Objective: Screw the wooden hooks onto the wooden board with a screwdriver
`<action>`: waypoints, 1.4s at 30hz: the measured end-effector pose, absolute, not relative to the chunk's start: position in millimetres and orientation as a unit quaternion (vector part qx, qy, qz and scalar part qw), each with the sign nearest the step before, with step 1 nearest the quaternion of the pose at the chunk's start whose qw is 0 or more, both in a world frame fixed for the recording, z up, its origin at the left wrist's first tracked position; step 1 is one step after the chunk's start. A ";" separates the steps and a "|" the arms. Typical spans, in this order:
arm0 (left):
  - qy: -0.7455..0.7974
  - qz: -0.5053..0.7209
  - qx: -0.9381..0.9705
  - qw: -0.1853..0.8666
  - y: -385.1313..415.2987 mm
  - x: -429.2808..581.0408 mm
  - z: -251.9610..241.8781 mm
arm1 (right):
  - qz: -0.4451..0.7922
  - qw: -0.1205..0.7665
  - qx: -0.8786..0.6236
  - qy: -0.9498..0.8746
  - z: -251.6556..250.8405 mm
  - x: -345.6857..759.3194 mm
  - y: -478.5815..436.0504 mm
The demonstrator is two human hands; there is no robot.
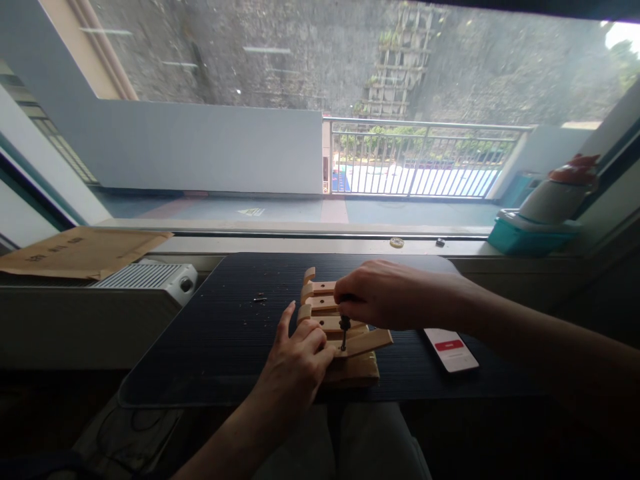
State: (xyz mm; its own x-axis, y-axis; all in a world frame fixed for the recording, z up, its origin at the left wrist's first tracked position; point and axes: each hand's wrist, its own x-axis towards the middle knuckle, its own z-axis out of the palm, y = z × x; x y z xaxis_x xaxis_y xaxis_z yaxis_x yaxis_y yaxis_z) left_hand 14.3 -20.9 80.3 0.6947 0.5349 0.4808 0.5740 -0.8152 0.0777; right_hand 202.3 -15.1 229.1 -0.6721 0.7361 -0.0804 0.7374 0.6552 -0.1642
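Observation:
My right hand (373,293) is closed around the dark handle of a screwdriver (345,327), which points down. Its tip meets the nearest wooden slat (367,342) at a dark screw or hole. That slat lies at a slant, its right end sticking out past the others. Below it is a thick wooden block (353,371). My left hand (300,353) grips the slat's left end, one finger stretched out beside the wood. Farther back, several pale slats (325,303) with dark screws or holes lie in a row beside curved wooden pieces (306,291).
Small metal bits (260,300) and crumbs lie on the dark table (220,353). A lit phone (453,350) rests right of the wood. Brown cardboard (85,252) sits at left above a white radiator (150,275). A teal box (530,231) stands on the sill at right.

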 end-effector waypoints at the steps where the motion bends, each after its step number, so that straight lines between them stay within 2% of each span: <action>1: -0.303 -0.248 -0.919 0.040 -20.9 14.4 80.4 | -0.091 0.013 0.407 0.909 231.2 202.6 -15.5; 10: -0.300 -0.251 -0.920 0.033 -20.7 14.3 80.7 | -0.089 0.065 0.382 0.918 244.3 201.1 -17.0; 21: -0.320 -0.205 -0.925 -0.006 -22.4 15.1 90.3 | -0.085 -0.035 0.450 0.888 218.0 203.8 -18.4; 27: -0.344 -0.153 -0.926 0.004 -27.4 18.2 106.3 | -0.100 -0.006 0.432 0.896 217.9 201.6 -25.3; 32: -0.357 -0.107 -0.928 -0.007 -27.2 22.5 117.1 | -0.077 0.034 0.473 0.877 219.6 188.2 -29.4; 42: -0.379 -0.139 -0.914 -0.026 -33.5 24.9 111.8 | -0.039 0.005 0.538 0.842 200.3 187.7 -36.7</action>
State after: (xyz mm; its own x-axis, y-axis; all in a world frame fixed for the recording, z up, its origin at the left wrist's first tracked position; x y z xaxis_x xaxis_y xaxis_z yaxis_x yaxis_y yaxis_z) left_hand 24.9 -33.5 111.8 0.6733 0.7010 0.2351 0.6866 -0.7107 0.1530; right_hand 187.7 -36.7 200.3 -0.4215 0.9054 -0.0510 0.9062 0.4185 -0.0610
